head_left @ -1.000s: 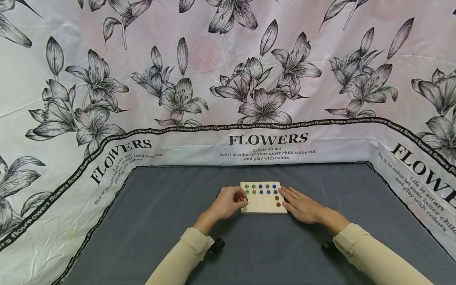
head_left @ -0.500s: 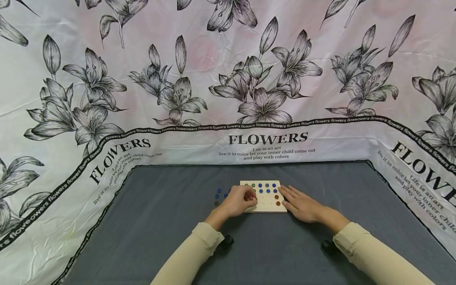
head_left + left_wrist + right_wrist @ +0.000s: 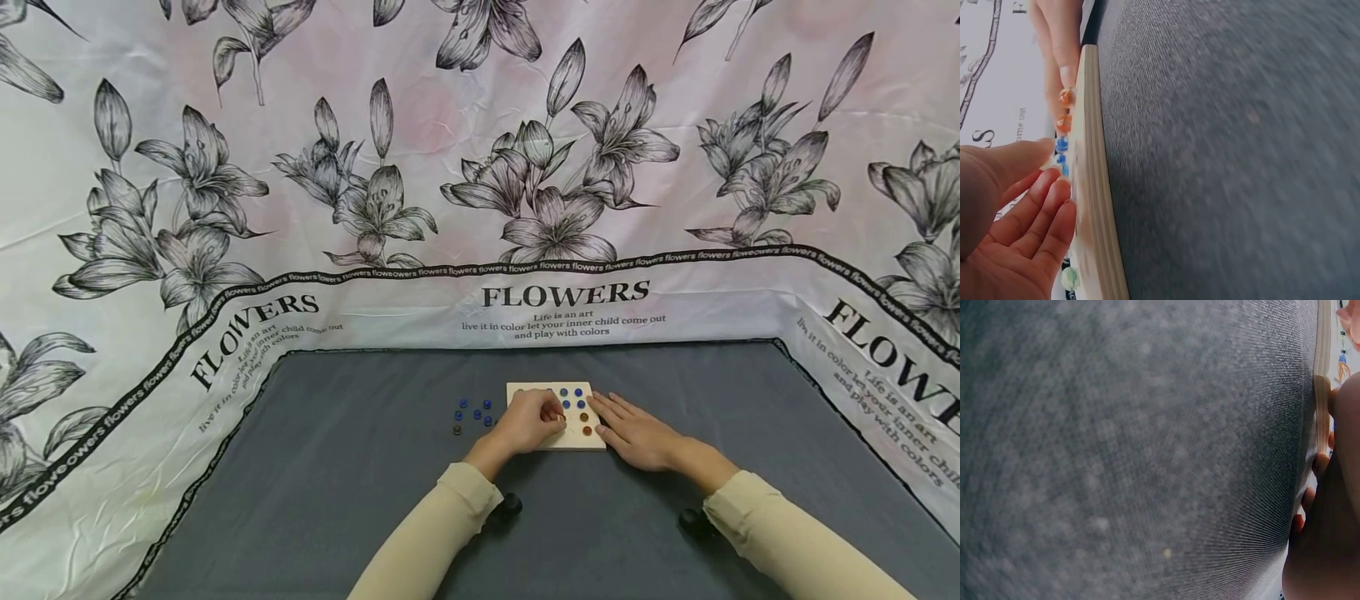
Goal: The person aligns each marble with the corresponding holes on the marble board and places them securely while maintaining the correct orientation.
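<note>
A pale wooden board [image 3: 592,444] with rows of round hollows lies on the dark cloth. Blue marbles [image 3: 578,392] fill hollows at its back right, and two orange marbles [image 3: 587,431] sit in the rightmost column nearer the front. My left hand [image 3: 527,421] hovers over the board's middle, thumb and fingers pinching a small orange marble [image 3: 562,418] mostly hidden by the fingertips. In the left wrist view a green marble [image 3: 1070,278] shows beneath the left hand. My right hand [image 3: 637,435] rests flat with extended fingers along the board's right edge.
Several loose marbles [image 3: 477,414], mostly blue with one dark brownish, lie on the grey cloth [image 3: 337,467] left of the board. A white curtain [image 3: 570,321] with printed flowers rises behind and at both sides. Dark wrist-worn devices [image 3: 512,506] show beneath the sleeves.
My left hand has moved right across the board from its left edge to the middle, still pinching the marble. The loose marbles have come into view behind it. The right hand stays put.
</note>
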The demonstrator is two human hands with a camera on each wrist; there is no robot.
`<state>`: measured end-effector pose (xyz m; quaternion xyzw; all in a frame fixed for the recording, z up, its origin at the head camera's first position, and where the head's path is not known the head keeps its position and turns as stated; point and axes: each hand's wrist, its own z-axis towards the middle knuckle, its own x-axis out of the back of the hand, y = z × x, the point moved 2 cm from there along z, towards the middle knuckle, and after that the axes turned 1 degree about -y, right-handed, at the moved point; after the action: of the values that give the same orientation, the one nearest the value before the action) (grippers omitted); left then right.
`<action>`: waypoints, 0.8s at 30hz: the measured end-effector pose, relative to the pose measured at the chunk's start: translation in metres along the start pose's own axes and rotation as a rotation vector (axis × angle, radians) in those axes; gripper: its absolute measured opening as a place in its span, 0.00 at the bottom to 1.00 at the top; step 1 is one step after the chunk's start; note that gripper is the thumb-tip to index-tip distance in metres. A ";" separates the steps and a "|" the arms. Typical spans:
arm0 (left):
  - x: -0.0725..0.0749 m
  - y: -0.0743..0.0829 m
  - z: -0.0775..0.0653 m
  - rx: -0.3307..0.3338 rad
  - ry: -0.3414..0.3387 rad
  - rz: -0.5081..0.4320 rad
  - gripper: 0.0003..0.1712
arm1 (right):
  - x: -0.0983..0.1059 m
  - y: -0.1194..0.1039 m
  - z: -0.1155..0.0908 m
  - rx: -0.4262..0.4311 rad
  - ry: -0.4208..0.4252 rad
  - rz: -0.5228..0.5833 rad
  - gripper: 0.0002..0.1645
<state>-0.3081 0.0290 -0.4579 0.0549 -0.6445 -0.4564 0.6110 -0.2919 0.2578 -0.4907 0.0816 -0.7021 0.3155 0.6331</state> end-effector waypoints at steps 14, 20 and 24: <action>-0.012 0.002 0.012 0.061 0.050 0.028 0.04 | -0.003 0.001 0.000 -0.004 -0.002 -0.016 0.36; -0.012 0.006 0.010 0.090 0.059 0.033 0.03 | 0.001 -0.003 -0.003 0.017 0.016 -0.003 0.37; -0.013 0.007 0.008 0.098 0.058 0.035 0.04 | -0.001 -0.004 -0.004 0.012 0.016 -0.015 0.36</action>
<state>-0.3080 0.0448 -0.4615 0.0866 -0.6491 -0.4119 0.6337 -0.2866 0.2568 -0.4906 0.0878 -0.6946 0.3155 0.6405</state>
